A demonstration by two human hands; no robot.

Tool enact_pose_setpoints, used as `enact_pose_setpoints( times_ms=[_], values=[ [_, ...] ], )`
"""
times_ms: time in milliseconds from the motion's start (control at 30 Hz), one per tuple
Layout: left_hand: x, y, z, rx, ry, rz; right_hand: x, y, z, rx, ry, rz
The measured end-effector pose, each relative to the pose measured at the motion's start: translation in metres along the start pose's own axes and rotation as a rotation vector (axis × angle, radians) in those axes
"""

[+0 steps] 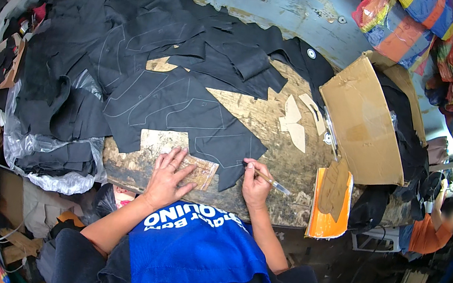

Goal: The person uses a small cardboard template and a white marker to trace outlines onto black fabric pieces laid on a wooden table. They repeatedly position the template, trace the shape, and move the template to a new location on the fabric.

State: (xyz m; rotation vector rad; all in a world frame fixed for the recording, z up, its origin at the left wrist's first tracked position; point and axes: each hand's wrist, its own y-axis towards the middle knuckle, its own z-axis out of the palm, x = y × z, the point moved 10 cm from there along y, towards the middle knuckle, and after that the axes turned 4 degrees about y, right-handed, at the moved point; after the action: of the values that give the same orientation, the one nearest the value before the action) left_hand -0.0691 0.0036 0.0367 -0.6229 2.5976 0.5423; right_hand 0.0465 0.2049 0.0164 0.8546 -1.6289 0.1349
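Observation:
A black fabric piece with several pale outlines drawn on it lies on a worn wooden table. My left hand rests flat with its fingers spread over a light tan, worn flat piece at the cloth's near edge. Part of that piece is hidden under the fingers. To the right, my right hand pinches a slim pen with a clear barrel, next to the cloth's right corner. Whether the pen's tip touches the fabric is too small to tell.
Dark cloth is heaped at the left and back. Pale cut templates lie right of centre. A cardboard box holding black material stands at the right, near an orange pad. Two people are further right.

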Motion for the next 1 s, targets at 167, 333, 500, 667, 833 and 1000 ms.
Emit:
enact_pose_setpoints(
  times_ms=[167,333,500,667,833,1000],
  values=[
    [0.005,0.000,0.006,0.033,-0.028,-0.023,-0.013,-0.003,0.002,0.013,0.111,0.074],
    [0.008,0.000,0.003,0.025,-0.039,-0.061,-0.005,-0.002,0.002,0.036,0.060,0.011],
    [0.010,0.000,0.001,0.004,-0.039,-0.088,-0.002,-0.001,0.000,0.005,0.025,0.037],
    [0.013,-0.003,-0.001,-0.047,-0.097,-0.087,0.001,0.001,0.004,0.052,-0.042,0.008],
    [0.013,-0.006,-0.009,-0.131,-0.132,-0.058,-0.012,0.002,0.002,0.028,0.265,0.120],
    [0.034,-0.007,-0.037,-0.300,-0.234,-0.187,-0.009,0.012,-0.031,-0.177,-0.019,0.102]
  ],
)
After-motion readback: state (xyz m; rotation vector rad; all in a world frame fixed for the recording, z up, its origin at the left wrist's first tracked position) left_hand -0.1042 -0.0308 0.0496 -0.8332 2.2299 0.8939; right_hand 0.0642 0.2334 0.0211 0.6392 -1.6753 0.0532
